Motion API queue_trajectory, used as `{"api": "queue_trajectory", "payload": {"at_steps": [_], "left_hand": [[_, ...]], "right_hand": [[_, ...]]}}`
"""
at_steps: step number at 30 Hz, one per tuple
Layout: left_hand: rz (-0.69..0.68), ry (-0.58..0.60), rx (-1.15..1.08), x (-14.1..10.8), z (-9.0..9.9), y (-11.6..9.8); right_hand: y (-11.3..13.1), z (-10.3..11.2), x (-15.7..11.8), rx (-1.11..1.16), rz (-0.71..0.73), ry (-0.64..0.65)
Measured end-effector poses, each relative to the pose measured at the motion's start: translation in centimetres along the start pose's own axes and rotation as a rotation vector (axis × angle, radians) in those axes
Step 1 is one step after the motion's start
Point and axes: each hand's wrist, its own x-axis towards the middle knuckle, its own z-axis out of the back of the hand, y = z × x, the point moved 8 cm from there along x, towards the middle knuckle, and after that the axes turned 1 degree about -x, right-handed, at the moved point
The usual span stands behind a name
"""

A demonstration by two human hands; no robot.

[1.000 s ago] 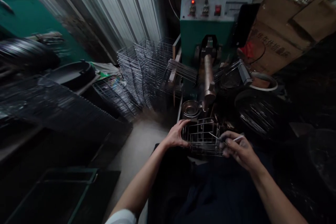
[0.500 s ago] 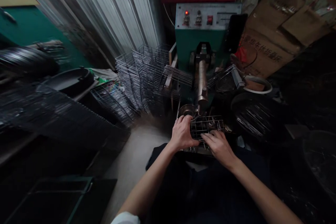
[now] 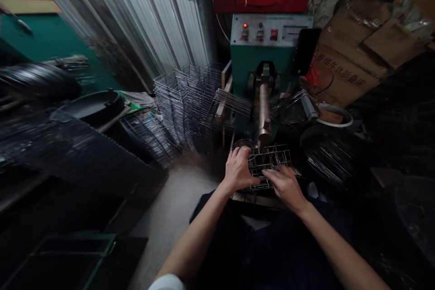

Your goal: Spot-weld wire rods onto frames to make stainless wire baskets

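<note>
A small metal wire basket (image 3: 272, 154) lies in front of me, directly under the rod-like arm (image 3: 264, 111) of a green machine. My left hand (image 3: 238, 170) grips the basket's left end, thumb stretched along its near side and fingers over the far corner. My right hand (image 3: 284, 185) holds the near right side, with fingers bent over the wires; some fingertips are hidden. The arm's lower tip reaches down at the basket's far wires, but I cannot tell whether they touch. A round metal dish (image 3: 243, 143) sits just behind my left hand.
The green machine's panel (image 3: 272, 31) shows a red light. Stacked wire grids (image 3: 186, 104) stand to its left. On the right are a dark basin of metal rods (image 3: 329, 158), a round pan (image 3: 335, 115) and a cardboard box (image 3: 353, 54). Bare floor (image 3: 170, 208) shows at lower left.
My view has tilted slightly, so the surroundings sit lower in the picture. Both hands and the wire basket have come a little closer to the machine's arm. Both grips look the same.
</note>
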Motion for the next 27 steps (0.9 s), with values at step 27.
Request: {"api": "queue_trajectory", "payload": {"at_steps": [27], "left_hand": [[0.084,0.135,0.097,6.5,-0.4,3.3]], "right_hand": [[-4.0,-0.1,5.8,-0.084,-0.226,-0.133]]}}
